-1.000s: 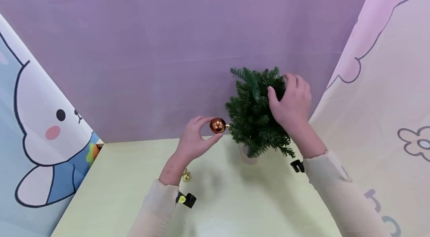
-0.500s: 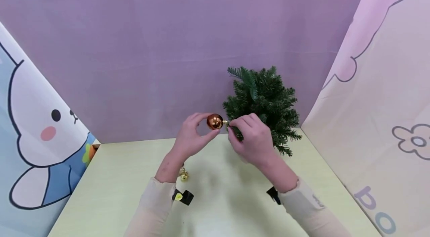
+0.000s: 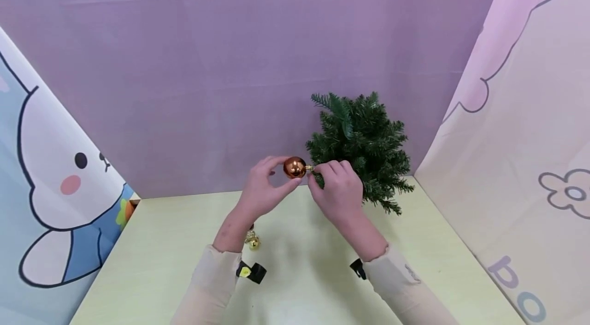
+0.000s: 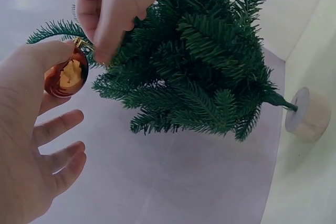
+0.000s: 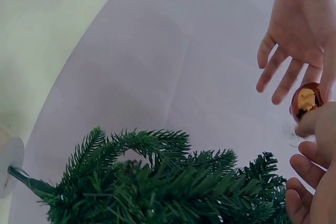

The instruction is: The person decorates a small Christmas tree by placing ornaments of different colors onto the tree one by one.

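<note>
The head view looks forward and down from above, farthest back, across the table (image 3: 180, 268) to the wall (image 3: 207, 84). The left wrist view sits close by the left hand (image 3: 259, 191), turned sideways, table at right. The right wrist view, close by the right hand (image 3: 340, 192), has the table at left. Both wrist views share the ball (image 3: 294, 167), tree (image 3: 369, 146) and hands.

A smooth, mirror-glossy bauble (image 3: 294, 167) with a shiny, metallic-looking cap (image 3: 309, 167) gleams near a rough, bristly, plastic-looking tree (image 3: 369, 135) before a matt, creased cloth backdrop (image 3: 221, 59).
</note>
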The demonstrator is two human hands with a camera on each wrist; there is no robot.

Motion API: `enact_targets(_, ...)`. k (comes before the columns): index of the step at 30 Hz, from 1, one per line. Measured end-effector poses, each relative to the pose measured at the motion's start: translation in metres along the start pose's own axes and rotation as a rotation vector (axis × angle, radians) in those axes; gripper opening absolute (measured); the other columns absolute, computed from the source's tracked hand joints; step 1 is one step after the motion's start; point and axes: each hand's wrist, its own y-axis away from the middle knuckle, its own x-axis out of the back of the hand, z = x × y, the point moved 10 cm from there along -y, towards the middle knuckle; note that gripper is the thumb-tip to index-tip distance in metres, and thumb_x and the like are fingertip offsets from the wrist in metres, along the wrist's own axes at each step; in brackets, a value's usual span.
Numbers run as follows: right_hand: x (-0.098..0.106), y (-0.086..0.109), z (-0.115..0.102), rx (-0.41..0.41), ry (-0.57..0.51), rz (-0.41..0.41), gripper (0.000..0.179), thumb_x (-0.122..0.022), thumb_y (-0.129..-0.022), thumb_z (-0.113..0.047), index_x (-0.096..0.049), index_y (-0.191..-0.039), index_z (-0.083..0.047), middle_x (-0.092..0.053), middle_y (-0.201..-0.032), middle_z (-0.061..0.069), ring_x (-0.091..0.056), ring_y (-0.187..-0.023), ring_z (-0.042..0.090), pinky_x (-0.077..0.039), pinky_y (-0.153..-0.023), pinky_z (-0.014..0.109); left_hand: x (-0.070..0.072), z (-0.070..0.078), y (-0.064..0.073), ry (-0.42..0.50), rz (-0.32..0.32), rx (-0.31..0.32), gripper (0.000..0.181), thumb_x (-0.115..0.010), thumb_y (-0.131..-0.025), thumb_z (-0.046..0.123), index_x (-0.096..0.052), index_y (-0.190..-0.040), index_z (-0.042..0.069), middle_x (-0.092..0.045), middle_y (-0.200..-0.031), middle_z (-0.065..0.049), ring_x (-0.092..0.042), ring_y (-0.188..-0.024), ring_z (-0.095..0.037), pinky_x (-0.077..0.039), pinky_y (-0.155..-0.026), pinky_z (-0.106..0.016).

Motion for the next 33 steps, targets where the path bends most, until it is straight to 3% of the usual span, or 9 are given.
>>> enact_targets(13,-0.004,0.005,-0.002,-0.052,-0.05,0.013,0.009,-0.076,-0.08,-0.014,-0.073,-0.087,-0.007,-0.068,-0.083,0.006,-0.055,-0.07,0.026,-0.05,-0.056,0.035,-0.001,-0.01,0.006,0.103,-0.012,0.029,0.045,-0.074,-0.086,0.038,-0.064,-0.125,0.017,-0.061,-0.117,0.005,-0.054,-0.11,-0.012,-0.048,-0.089,-0.042)
enact_targets(22,0.017,0.016,0.006,-0.111,-0.196,0.032,0.003,-0.071,-0.083,-0.012,-0.071,-0.083,-0.008,-0.068,-0.082,0.003,-0.057,-0.071,0.023,-0.047,-0.058,0.035,-0.011,-0.028,0.012,0.07,-0.055,0.092,0.049,-0.072,-0.086,0.045,-0.063,-0.126,0.019,-0.06,-0.119,0.006,-0.053,-0.114,-0.012,-0.047,-0.093,-0.041)
enact_targets(25,0.017,0.016,0.009,-0.106,-0.228,0.008,0.003,-0.072,-0.083,-0.011,-0.07,-0.084,-0.008,-0.068,-0.083,0.003,-0.058,-0.072,0.022,-0.048,-0.059,0.035,-0.017,-0.036,0.014,0.047,-0.109,0.139,0.05,-0.072,-0.085,0.047,-0.063,-0.127,0.02,-0.059,-0.121,0.006,-0.052,-0.117,-0.015,-0.045,-0.095,-0.044)
enact_targets(29,0.012,0.015,0.009,-0.105,-0.22,-0.079,0.005,-0.074,-0.083,-0.01,-0.07,-0.086,-0.009,-0.067,-0.085,0.002,-0.059,-0.074,0.02,-0.048,-0.058,0.033,-0.031,-0.042,0.019,-0.011,-0.23,0.19,0.051,-0.071,-0.085,0.048,-0.06,-0.131,0.026,-0.054,-0.13,0.006,-0.046,-0.125,-0.02,-0.041,-0.098,-0.051)
enact_targets(33,0.004,0.016,0.008,-0.103,-0.159,-0.183,0.003,-0.074,-0.085,-0.012,-0.07,-0.085,-0.011,-0.068,-0.085,0.0,-0.057,-0.073,0.018,-0.046,-0.053,0.029,-0.038,-0.033,0.017,-0.005,-0.241,0.126,0.04,-0.071,-0.088,0.039,-0.064,-0.126,0.028,-0.053,-0.131,0.005,-0.045,-0.126,-0.02,-0.041,-0.098,-0.051)
